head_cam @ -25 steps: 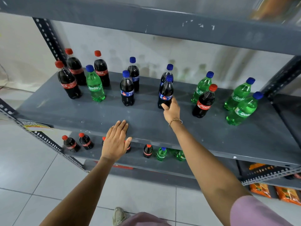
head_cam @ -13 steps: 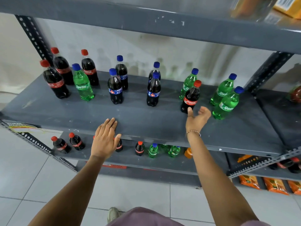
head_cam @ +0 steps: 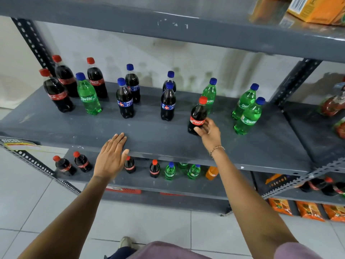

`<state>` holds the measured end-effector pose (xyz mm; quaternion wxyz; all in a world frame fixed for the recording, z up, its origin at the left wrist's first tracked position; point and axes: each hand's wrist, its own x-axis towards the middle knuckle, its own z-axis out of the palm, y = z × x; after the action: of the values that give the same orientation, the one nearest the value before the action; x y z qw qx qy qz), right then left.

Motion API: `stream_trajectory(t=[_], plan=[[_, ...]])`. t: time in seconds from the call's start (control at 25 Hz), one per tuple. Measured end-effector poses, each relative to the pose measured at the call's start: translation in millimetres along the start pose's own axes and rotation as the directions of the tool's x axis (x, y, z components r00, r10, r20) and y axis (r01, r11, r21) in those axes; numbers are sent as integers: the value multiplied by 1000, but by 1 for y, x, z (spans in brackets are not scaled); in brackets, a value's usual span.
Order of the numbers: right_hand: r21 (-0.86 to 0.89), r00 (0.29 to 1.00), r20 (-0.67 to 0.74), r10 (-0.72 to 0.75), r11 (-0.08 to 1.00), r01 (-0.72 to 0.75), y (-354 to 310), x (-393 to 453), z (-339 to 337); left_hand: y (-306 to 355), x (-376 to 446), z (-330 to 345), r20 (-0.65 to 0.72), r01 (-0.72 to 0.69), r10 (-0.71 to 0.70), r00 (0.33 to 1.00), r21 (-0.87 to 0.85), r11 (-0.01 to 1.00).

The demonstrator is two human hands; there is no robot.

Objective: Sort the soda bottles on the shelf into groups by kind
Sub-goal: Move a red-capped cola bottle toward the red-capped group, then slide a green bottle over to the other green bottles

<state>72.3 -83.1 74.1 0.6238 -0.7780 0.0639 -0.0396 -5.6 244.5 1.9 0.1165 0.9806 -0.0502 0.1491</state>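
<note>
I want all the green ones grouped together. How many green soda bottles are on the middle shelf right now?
4. One green bottle stands at the left among the red-capped colas, one behind the cola by the right hand, and two at the right. None looks hidden.

Pale wall (head_cam: 186, 53), white tiled floor (head_cam: 37, 202)

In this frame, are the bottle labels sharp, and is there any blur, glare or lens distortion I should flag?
Head view: middle-shelf labels are readable, as on the red-capped cola bottle at the right hand; the orange carton on the top shelf is smeared and its reflection glares; the grey metal shelf edges bow from the wide angle.
</note>
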Motion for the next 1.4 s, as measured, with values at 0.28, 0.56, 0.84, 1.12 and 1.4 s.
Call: stream_trajectory(t=[0.28,0.56,0.84,1.12,1.4], plan=[[37,981,195,-4,999,-4,-18,-49,129,-76,-4,-18,-13,74,-74,997,-18,997],[65,952,304,-45,998,27,-51,-59,281,-190,-9,-43,-52,141,-141,989,-14,990],[10,958,249,-145,989,147,-69,-46,383,-212,-11,-38,-105,107,-112,988,-55,993],[-28,971,-19,-238,971,238,-69,-34,369,-213,-9,-35,-131,113,-120,984,-63,992],[-136,974,228,-20,989,52,-84,21,372,-214,-9,-34,-126,99,-105,986,-58,993]])
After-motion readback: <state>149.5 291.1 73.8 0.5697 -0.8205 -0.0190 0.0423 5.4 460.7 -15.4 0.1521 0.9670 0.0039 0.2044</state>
